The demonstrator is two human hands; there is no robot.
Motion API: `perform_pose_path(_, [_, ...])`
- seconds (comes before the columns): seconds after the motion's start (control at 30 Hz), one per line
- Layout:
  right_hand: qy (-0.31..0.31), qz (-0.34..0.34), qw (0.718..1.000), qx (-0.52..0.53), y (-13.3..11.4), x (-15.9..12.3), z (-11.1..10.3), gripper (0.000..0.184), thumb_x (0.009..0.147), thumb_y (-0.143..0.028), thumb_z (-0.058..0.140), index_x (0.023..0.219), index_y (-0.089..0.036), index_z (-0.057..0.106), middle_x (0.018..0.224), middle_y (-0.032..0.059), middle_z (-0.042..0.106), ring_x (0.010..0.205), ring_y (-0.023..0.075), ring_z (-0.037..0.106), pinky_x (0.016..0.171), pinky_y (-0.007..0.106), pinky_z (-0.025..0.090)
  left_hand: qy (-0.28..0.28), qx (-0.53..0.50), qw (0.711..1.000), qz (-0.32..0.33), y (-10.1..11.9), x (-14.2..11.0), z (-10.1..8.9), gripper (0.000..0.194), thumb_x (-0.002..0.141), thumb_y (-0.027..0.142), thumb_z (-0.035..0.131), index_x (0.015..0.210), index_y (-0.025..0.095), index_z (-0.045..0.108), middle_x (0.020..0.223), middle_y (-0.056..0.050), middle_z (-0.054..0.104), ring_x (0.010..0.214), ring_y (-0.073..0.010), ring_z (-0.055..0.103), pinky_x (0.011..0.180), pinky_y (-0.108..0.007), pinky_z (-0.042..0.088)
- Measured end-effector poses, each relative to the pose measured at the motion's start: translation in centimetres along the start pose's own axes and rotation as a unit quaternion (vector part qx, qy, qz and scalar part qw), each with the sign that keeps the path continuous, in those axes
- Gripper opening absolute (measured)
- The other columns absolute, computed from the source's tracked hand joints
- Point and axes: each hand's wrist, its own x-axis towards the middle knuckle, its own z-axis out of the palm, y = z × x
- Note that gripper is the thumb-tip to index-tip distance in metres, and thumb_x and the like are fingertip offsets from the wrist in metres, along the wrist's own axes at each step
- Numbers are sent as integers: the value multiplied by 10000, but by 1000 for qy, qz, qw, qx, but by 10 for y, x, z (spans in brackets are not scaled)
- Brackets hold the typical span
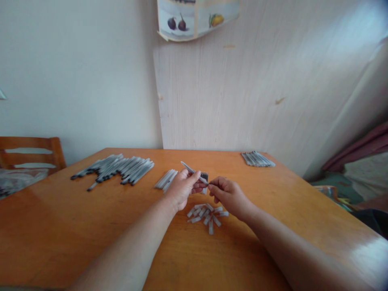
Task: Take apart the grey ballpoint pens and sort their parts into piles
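From where I stand, the pen [188,167] is in the air above the middle of the counter [145,250], slanting from far left down to near right. The left hand [181,189] pinches it along the shaft, thumb on top, leaving the far end free; this grip appears chosen to steady the shaft and present the lower end to the other hand. The right hand [228,196] has its thumb and forefinger pressed together at that lower end, a precise grip suited to a small part; whether a separate piece sits between them is too small to tell. Loose short translucent caps [207,214] lie just on the near side of the hands, probably for short reach. White tubes [166,180] lie side by side just left of the left hand, likewise within easy reach. A dark-ended bundle [204,176] is partly hidden behind the fingers. A broad spread of pens [121,167] occupies the far left, dark ends mostly facing near, which would make them easy to pick up. A neat row of pens [257,159] lies at the far right, well apart, presumably to keep it separate.
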Motion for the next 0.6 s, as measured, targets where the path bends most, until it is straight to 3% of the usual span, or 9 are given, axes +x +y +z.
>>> perform_pose_path(0.17, [30,-17,999,2,-1,1,0,186,801,-366,601,821,-189,547,657,-21,564,525,93,489,501,222,412,0,-4,1000,-7,-2,1,0,249,820,342,673,909,151,540,771,-88,705,647,-163,691,588,-254,536])
perform_pose_path(0.33, [57,-52,995,-62,0,2,1,159,788,-345,602,808,-194,558,653,-14,568,556,105,483,511,222,375,1,-12,1000,-16,-4,2,-1,273,803,357,690,903,149,546,769,-91,707,652,-176,697,570,-254,532])
perform_pose_path(0.6, [67,-77,991,-89,0,1,1,137,791,-314,592,852,-194,567,656,-19,554,565,107,471,522,223,360,7,-26,999,-30,-3,2,1,261,809,345,687,897,144,545,775,-104,711,650,-173,696,560,-245,531])
